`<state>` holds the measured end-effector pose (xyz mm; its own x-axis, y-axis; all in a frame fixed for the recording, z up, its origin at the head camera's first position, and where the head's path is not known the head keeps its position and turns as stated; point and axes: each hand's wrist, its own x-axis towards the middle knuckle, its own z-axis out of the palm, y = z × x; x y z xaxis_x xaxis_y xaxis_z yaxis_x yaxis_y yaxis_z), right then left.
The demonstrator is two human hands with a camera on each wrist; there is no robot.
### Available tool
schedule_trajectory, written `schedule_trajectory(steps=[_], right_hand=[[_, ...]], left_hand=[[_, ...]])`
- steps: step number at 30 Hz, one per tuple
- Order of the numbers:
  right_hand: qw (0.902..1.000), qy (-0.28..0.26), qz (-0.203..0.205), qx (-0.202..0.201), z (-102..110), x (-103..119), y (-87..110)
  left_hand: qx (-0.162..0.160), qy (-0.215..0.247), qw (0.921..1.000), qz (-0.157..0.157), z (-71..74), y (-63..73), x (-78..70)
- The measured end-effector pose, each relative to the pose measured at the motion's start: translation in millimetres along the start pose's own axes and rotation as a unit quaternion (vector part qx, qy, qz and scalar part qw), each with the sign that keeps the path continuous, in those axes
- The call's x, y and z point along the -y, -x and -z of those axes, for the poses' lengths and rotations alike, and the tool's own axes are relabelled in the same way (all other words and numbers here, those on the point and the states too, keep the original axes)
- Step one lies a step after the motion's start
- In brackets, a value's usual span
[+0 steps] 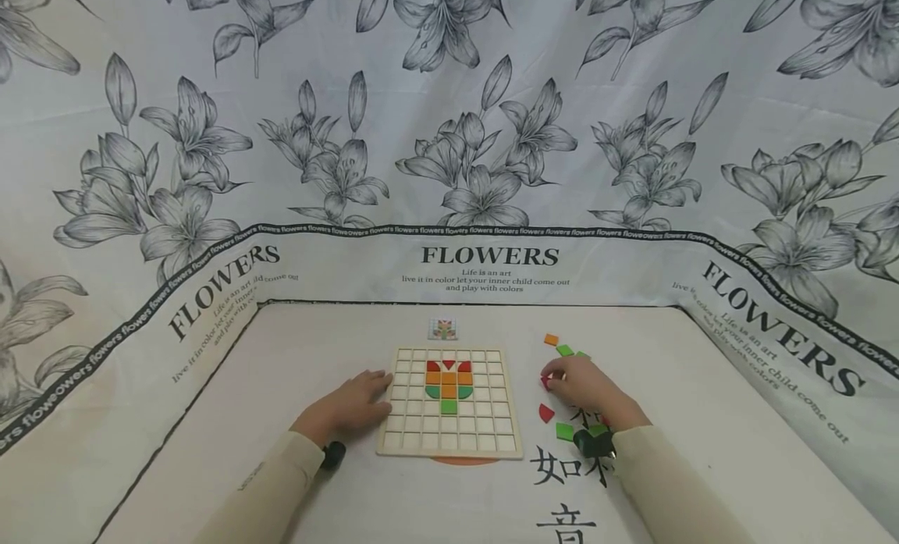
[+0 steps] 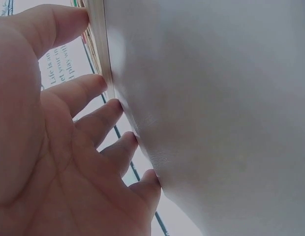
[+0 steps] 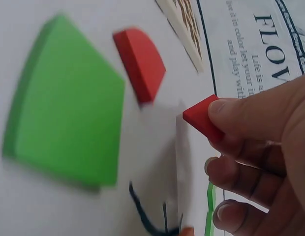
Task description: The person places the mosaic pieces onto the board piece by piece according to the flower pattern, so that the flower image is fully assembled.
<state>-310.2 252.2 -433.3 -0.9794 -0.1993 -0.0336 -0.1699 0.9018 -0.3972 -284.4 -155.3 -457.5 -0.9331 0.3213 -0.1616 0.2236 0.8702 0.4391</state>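
Your right hand (image 1: 581,382) pinches a red tile (image 3: 198,115), right of the wooden grid board (image 1: 492,425); your left hand (image 1: 347,407) touches the board's left edge, fingers ungrasping; pattern card (image 1: 443,329) lies beyond the board.

Soft light, blurry green tile (image 3: 66,105)

White floral curtain (image 1: 449,138), black border band (image 1: 449,231); white tabletop (image 1: 330,345).
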Motion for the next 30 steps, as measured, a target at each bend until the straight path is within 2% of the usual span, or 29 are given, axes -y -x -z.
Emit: schedule_trajectory(steps=[10, 24, 30], right_hand=[[0.9982, -0.053, 0.009, 0.027, -15, 35, -2.3], [0.9897, -0.101, 0.094, 0.038, -27, 76, -4.7], [0.9859, -0.105, 0.124, 0.041, -33, 89, -9.1]], left_hand=[[-0.001, -0.003, 1.0000, 0.000, -1.7, -1.9, -0.4], [0.004, -0.003, 0.9999, 0.010, -1.5, -2.0, -0.9], [0.005, -0.006, 0.9999, 0.010, -1.6, -2.2, -0.4]])
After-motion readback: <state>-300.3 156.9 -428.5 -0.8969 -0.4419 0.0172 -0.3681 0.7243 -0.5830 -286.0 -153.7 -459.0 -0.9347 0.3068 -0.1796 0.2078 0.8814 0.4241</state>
